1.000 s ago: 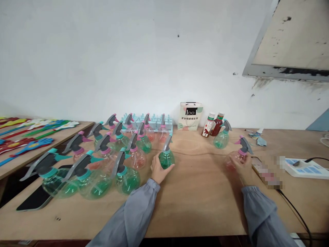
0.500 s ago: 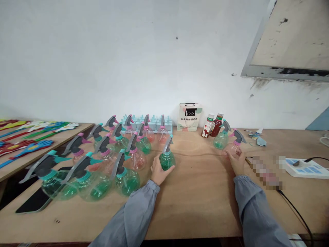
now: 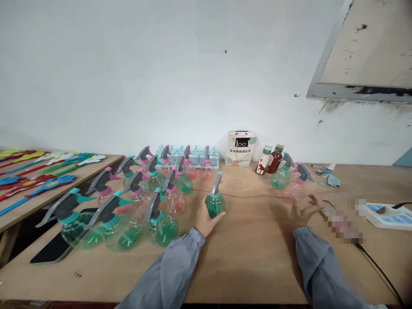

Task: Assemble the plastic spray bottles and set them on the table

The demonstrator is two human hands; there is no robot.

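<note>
Left grip is clamped around a green sprayer, upright at the middle of the counter. Right grip, fingers apart, is just beside a pink sprayer that stands near a paler green one. Whether their colour is liquid or tinted plastic, one cannot tell. Behind, two capped bottles look dark red inside. More sprayers crowd the left.

Paper bag — red bottles beside
</note>
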